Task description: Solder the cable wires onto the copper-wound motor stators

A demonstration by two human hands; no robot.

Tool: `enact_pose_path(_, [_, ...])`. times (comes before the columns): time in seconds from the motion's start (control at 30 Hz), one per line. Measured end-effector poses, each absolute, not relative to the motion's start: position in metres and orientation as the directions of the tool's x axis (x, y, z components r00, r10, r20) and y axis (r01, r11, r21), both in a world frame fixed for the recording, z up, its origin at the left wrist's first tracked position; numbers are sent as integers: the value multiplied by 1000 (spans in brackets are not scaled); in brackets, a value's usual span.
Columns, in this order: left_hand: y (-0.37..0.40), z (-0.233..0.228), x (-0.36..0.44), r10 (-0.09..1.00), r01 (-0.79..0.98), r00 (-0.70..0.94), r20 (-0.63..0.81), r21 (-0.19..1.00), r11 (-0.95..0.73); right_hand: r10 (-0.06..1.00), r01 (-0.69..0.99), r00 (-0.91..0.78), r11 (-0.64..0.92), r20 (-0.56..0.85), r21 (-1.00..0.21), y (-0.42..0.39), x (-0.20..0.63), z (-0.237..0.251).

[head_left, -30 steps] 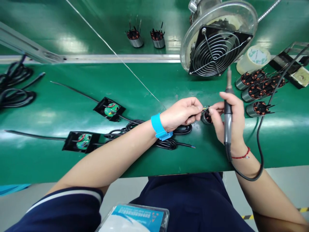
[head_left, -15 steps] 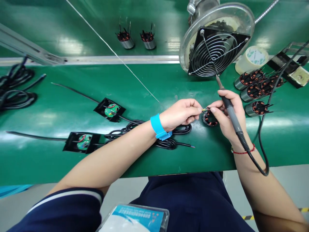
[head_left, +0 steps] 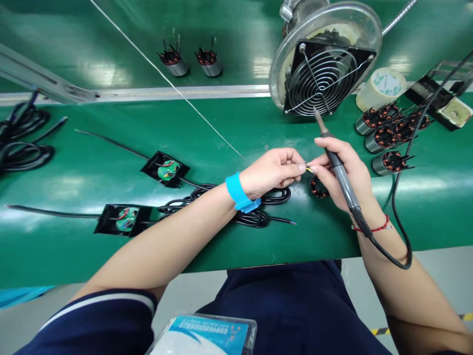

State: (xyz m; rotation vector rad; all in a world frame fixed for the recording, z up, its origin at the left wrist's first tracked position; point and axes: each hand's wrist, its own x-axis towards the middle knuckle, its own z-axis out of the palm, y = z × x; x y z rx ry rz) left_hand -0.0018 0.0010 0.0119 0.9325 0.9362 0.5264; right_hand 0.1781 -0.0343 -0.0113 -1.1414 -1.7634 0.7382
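Observation:
My left hand [head_left: 283, 170], with a blue band at the wrist, is closed in a pinch on a thin yellow wire [head_left: 309, 169]. Close against it, my right hand [head_left: 343, 172] holds a soldering iron [head_left: 338, 167] across the palm, its tip pointing up and away toward the fan grille. The right thumb and forefinger also pinch near the wire's other end. Below the fingertips sits a motor stator [head_left: 318, 187] with copper windings, partly hidden by the right hand. Black coiled cable [head_left: 254, 217] lies beneath my left forearm.
A fume extractor fan [head_left: 320, 88] stands behind the hands. To the right are several stators [head_left: 388, 161], a tape roll [head_left: 382, 88] and an iron stand [head_left: 439, 101]. Two open black housings with circuit boards [head_left: 166, 169] lie left. A thin white strand [head_left: 166, 79] crosses the bench.
The soldering iron's tip has shifted a little left along with my right hand. The yellow wire between the fingertips now shows a bend. The whole view has shifted slightly.

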Motion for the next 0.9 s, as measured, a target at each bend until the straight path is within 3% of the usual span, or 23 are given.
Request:
enact_pose_path(0.2, [2,13,1,764,23,433,-477,854,520,914,432,37,350,404,-831,-37,183,-18])
enact_pose_path(0.37, [3,13,0,767,31,425,-481,855,518,928,549,-127,359,349,-755,-42,187,-21])
enact_pose_path(0.9, [3,12,2,772,-20,441,-459,854,519,947,511,-179,321,267,-797,-32,180,-1])
